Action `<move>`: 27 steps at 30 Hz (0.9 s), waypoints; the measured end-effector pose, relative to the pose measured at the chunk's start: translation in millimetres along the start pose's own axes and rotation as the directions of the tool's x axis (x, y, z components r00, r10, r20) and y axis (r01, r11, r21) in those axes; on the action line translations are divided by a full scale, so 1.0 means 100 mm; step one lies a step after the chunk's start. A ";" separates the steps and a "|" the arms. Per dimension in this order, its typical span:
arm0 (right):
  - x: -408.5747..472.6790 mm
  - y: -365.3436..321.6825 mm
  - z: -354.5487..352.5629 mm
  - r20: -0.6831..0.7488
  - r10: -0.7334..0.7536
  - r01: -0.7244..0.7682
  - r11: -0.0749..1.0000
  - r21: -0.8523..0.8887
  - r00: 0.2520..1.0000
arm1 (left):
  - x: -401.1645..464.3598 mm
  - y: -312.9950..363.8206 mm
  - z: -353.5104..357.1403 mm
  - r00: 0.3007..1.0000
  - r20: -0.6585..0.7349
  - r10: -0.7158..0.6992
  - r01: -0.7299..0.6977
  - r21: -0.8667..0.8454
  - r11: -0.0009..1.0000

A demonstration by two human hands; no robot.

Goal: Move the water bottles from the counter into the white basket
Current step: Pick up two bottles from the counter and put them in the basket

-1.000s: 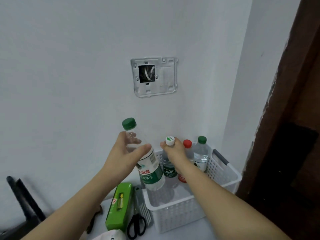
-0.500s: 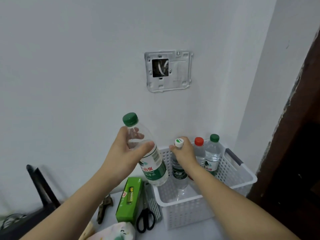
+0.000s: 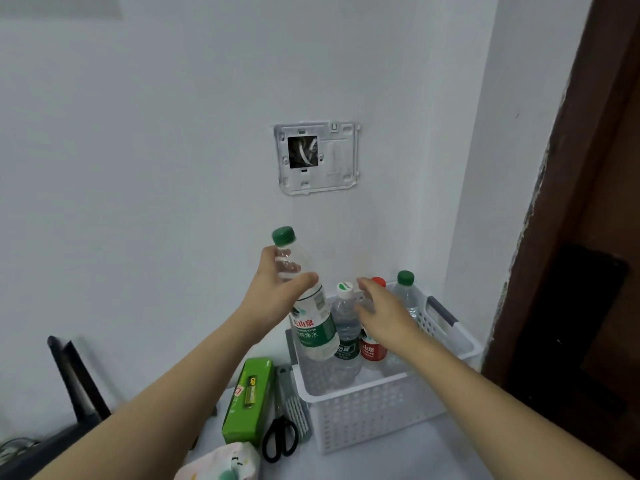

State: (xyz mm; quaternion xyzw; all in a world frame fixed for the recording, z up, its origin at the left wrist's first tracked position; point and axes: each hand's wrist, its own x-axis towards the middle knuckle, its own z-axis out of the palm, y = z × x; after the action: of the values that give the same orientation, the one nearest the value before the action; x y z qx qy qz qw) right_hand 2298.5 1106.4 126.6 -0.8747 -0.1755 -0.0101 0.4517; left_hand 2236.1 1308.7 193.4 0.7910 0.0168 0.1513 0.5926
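your left hand [image 3: 277,292] grips the green-capped bottle [image 3: 308,306] by its shoulder, base tilted over the white basket's [image 3: 374,410] left rim; your right hand [image 3: 384,317] hangs open beside the white-capped bottle [image 3: 344,323] standing inside; left is nearer.

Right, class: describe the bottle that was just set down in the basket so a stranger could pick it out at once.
Find the white perforated plastic basket in the counter's corner. Three clear plastic bottles stand inside it; take the leftmost clear plastic bottle, just beyond the open right hand. Only it has a white cap with a green spot; its neighbours' caps are red and green.
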 end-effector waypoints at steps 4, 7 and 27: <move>-0.29 0.09 -0.09 -0.035 -0.066 0.061 0.990 -0.129 0.997 | 0.13 -0.28 0.17 0.993 0.099 -0.061 0.049 0.119 0.992; -0.41 0.11 -0.02 -0.053 -0.073 0.062 0.980 -0.188 0.996 | 0.17 -0.49 0.29 0.991 0.072 -0.116 0.093 0.268 0.959; -0.51 0.15 0.24 -0.106 -0.056 0.008 0.912 -0.409 0.993 | 0.17 -1.01 0.57 0.974 -0.175 -0.145 0.226 0.671 0.706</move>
State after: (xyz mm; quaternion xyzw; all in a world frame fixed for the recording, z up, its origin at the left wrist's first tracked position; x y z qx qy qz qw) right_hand 2252.5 1102.0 91.9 -0.9447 -0.1573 -0.1042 0.2682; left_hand 2282.8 1289.2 87.5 0.9387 0.1832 0.1166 0.2679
